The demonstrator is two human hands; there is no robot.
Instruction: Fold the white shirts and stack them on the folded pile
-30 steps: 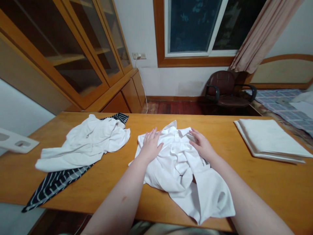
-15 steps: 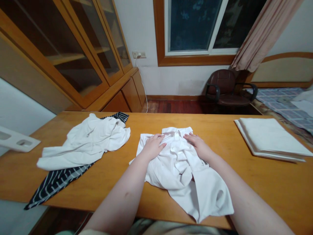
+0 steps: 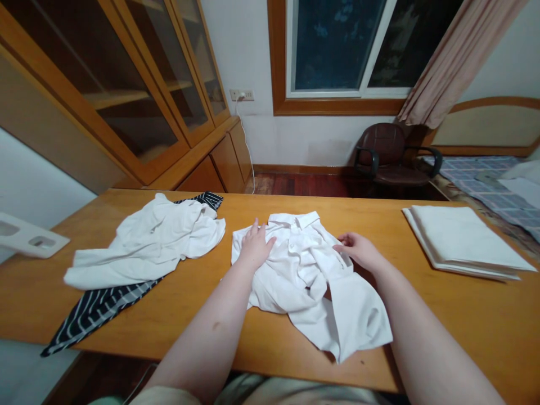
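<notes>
Crumpled white collared shirt (image 3: 304, 270) was pressed by spread left hand (image 3: 253, 247), edge pinched by right hand (image 3: 358, 251), rumpled white garment (image 3: 152, 247) left, folded white sheets (image 3: 464, 239) right.

- the shirt (image 3: 304, 275) lies on the table (image 3: 198, 306), under the left hand (image 3: 253, 247) and touching the right hand (image 3: 358, 250); its near part lies between the two forearms.
- left of the left hand, near it, a second garment (image 3: 147, 244) lies on top of a third cloth (image 3: 93, 306).
- right of the right hand, well apart, a folded stack (image 3: 462, 239) lies on the table.
- beyond the hands, behind the table, stands a chair (image 3: 388, 154).
</notes>
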